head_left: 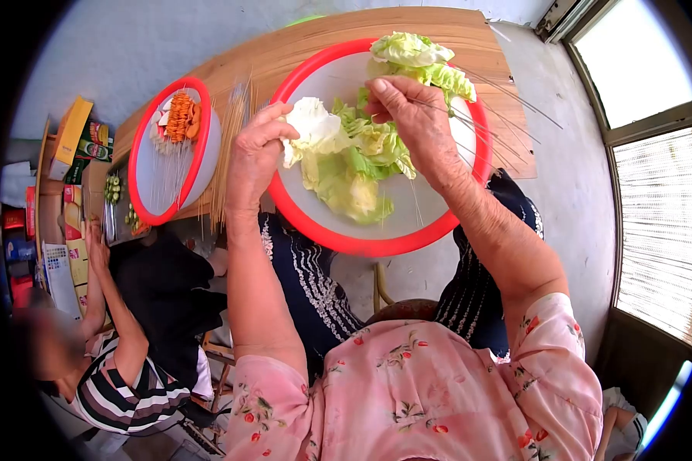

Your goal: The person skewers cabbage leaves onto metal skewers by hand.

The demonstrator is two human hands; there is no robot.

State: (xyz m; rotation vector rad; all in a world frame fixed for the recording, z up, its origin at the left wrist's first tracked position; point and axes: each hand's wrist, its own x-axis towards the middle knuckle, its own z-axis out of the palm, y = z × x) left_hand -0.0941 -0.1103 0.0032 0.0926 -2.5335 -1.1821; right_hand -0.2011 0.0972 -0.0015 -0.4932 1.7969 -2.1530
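Observation:
My left hand is closed in a pinch on a pale lettuce leaf, held up over the left side of a large white basin with a red rim. My right hand is also closed, thumb against fingers, on a thin skewer that runs out to the right; its tip is hard to see. Loose lettuce leaves lie in the basin below both hands. Beyond my right hand, bunched lettuce rests on the far rim, with several skewers sticking out over the right edge.
On the wooden table, a smaller red-rimmed basin holds skewered orange and white pieces. Bare skewers lie between the basins. At left another person in a striped top sits beside boxes and a tray of green pieces.

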